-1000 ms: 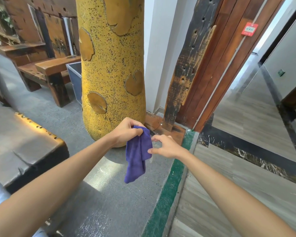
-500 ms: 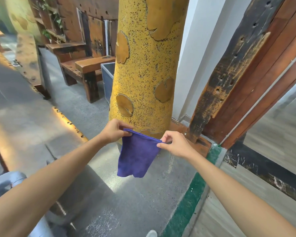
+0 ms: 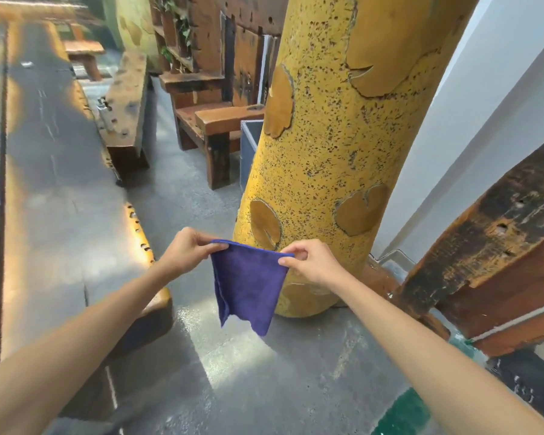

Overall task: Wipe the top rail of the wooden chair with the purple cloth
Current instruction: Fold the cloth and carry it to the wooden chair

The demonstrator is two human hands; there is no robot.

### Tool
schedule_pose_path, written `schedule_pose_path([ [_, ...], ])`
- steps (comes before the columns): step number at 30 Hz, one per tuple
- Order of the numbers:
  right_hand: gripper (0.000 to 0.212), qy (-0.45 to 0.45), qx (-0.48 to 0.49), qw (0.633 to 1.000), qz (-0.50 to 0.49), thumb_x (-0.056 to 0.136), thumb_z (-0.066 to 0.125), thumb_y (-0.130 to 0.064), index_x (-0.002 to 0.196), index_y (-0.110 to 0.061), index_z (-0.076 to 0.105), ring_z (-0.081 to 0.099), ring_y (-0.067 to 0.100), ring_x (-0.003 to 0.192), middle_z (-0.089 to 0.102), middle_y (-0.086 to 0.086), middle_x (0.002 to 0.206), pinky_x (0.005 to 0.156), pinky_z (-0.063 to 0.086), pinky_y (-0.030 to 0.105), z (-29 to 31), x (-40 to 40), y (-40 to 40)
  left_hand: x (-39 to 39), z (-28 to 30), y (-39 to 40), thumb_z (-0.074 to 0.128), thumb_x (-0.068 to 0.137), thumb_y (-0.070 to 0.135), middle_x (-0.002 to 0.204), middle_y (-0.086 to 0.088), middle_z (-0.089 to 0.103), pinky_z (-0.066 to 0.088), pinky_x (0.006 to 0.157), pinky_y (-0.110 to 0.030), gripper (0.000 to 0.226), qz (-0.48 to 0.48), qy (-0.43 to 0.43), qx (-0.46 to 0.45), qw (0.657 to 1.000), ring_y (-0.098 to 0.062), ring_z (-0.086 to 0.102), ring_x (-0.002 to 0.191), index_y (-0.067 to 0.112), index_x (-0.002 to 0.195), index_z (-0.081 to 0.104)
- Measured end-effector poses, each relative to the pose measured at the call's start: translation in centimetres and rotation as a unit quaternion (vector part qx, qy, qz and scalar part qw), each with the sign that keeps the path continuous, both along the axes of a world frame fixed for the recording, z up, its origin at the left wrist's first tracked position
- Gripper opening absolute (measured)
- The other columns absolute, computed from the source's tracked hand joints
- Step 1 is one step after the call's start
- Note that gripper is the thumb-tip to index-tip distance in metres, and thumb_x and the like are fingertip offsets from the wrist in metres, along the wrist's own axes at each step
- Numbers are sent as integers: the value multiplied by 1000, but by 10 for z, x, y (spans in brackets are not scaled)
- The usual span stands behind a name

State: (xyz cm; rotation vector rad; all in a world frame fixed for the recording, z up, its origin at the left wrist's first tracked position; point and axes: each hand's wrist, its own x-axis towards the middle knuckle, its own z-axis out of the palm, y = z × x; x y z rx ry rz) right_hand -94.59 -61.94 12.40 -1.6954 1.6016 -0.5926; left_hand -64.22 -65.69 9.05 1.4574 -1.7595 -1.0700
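Observation:
The purple cloth [image 3: 248,287] hangs spread flat in the air in front of me, above the grey floor. My left hand [image 3: 187,251] pinches its upper left corner and my right hand [image 3: 308,262] pinches its upper right corner, so the top edge is stretched between them. A heavy wooden chair [image 3: 214,120] with a thick armrest stands several steps ahead, behind the yellow pillar, and its top rail is not clearly visible. A second wooden seat back [image 3: 124,102] stands to the left of it.
A wide yellow speckled pillar [image 3: 333,146] rises right behind the cloth. A long wooden table [image 3: 44,171] runs along my left. A grey box [image 3: 248,142] sits between pillar and chair. Dark wooden beams [image 3: 490,240] lean at the right against a white wall.
The cloth went from a bunched strip in my left hand to a flat sheet held by both hands. The view has swung left, showing more of the table and chairs.

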Motion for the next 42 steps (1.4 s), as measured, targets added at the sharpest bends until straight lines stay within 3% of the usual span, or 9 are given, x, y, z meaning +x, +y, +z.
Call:
schedule_pose_path([
  [3, 14, -96, 38, 995, -8, 95, 71, -10, 89, -22, 67, 73, 15, 65, 75, 13, 84, 58, 57, 27, -5, 20, -60, 11, 0, -36, 75, 90, 34, 71, 10, 72, 47, 65, -29, 10, 53, -14, -17, 998, -6, 51, 66, 36, 86, 84],
  [7, 16, -155, 56, 986, -5, 101, 61, -5, 94, -20, 62, 78, 14, 78, 73, 7, 97, 76, 64, 31, -22, 61, -155, 33, -4, -97, 74, 92, 34, 78, -11, 75, 51, 70, -38, 18, 128, -45, -35, 990, -11, 57, 69, 20, 93, 85],
  [10, 21, -150, 44, 988, 5, 101, 60, -3, 93, -23, 62, 77, 26, 89, 70, 9, 102, 88, 62, 41, -32, 89, -222, 52, -11, -146, 73, 92, 35, 62, -6, 64, 42, 60, -27, 17, 165, -52, -40, 984, -12, 49, 60, 23, 89, 84],
  [15, 26, -106, 21, 994, 32, 99, 62, -8, 87, -31, 64, 79, 16, 80, 74, 2, 92, 81, 63, 32, -44, 143, -348, 100, -23, -254, 72, 93, 34, 54, 20, 62, 42, 59, -22, 15, 200, -52, -24, 978, 5, 51, 52, 25, 89, 83],
  [20, 21, -70, 9, 996, 48, 95, 62, -5, 89, -24, 69, 78, 30, 89, 77, 10, 94, 90, 60, 46, -34, 196, -455, 147, -8, -349, 71, 94, 33, 81, -2, 79, 51, 76, -34, 18, 210, -71, 2, 975, -6, 62, 75, 21, 96, 84],
  [27, 14, -105, 13, 994, 25, 99, 59, -11, 99, -17, 72, 77, 15, 80, 75, 3, 90, 71, 56, 19, -15, 266, -592, 204, 24, -473, 71, 94, 32, 85, 0, 81, 54, 83, -37, 20, 244, -85, -21, 966, -17, 74, 87, 18, 97, 85],
  [34, 16, -121, 8, 993, 13, 100, 56, -10, 97, -15, 71, 77, 24, 87, 77, 7, 92, 85, 62, 40, -20, 321, -719, 246, 29, -598, 69, 94, 34, 85, -2, 81, 56, 82, -39, 21, 265, -97, -22, 959, -20, 74, 88, 20, 98, 85],
  [39, 14, -156, -1, 988, 4, 101, 59, -13, 98, -20, 72, 75, 12, 79, 76, 4, 92, 81, 64, 34, -20, 355, -845, 287, 29, -721, 70, 93, 36, 81, -14, 77, 55, 78, -41, 25, 258, -86, -30, 962, -23, 65, 72, 15, 91, 83],
  [42, 13, -152, -10, 988, 3, 101, 60, -14, 100, -19, 71, 71, 6, 68, 74, 3, 86, 66, 62, 28, -14, 372, -926, 308, 41, -806, 70, 94, 34, 73, -18, 72, 51, 68, -38, 26, 249, -91, -42, 963, -18, 52, 63, 13, 87, 83],
])
